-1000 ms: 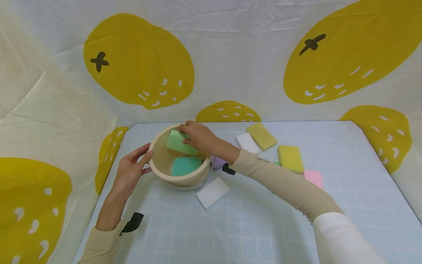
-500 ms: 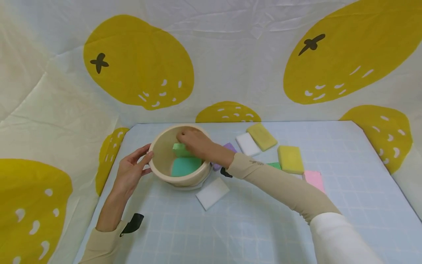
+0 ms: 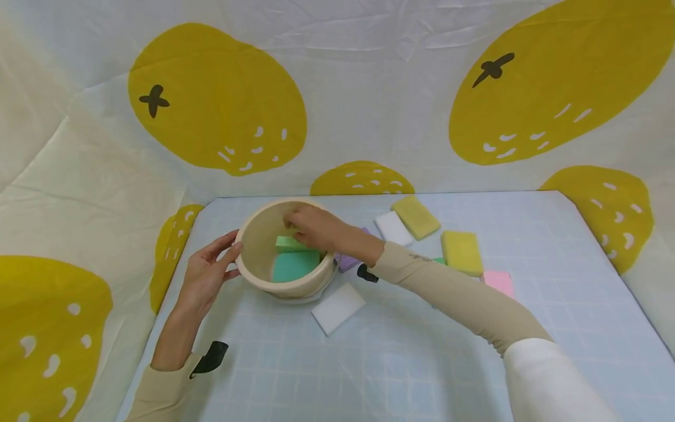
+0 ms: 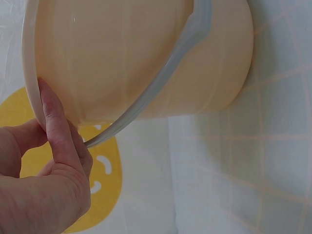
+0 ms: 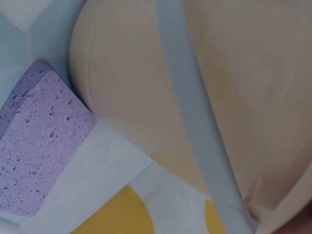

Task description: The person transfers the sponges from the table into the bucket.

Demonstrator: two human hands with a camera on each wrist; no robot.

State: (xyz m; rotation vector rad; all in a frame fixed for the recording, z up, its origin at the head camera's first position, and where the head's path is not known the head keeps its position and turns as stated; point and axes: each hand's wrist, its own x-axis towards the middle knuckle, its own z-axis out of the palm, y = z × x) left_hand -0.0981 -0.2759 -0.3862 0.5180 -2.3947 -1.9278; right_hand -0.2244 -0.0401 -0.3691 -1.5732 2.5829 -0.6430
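Observation:
A cream bucket (image 3: 248,273) stands at the left of the table, its mouth facing up toward me. My left hand (image 3: 204,275) pinches its left rim between thumb and fingers; the left wrist view shows the rim held beside the pale handle (image 4: 161,78). Inside the bucket lie a teal sponge (image 3: 295,267) and, behind it, a light green sponge (image 3: 289,244). My right hand (image 3: 316,227) reaches over the right rim, just above the light green sponge, fingers loosely bent and apart from it. In the right wrist view the bucket wall hides that hand's fingers.
A purple sponge (image 5: 46,141) lies close by the bucket's right side. A white sponge (image 3: 338,309) is in front. Farther right are another white sponge (image 3: 394,228), an olive-yellow sponge (image 3: 416,217), a yellow sponge (image 3: 462,252), a pink sponge (image 3: 498,282) and a partly hidden green one.
My right hand has lowered the light green sponge into the bucket and let it go behind the teal one, then lifted slightly. My left hand keeps its hold on the rim.

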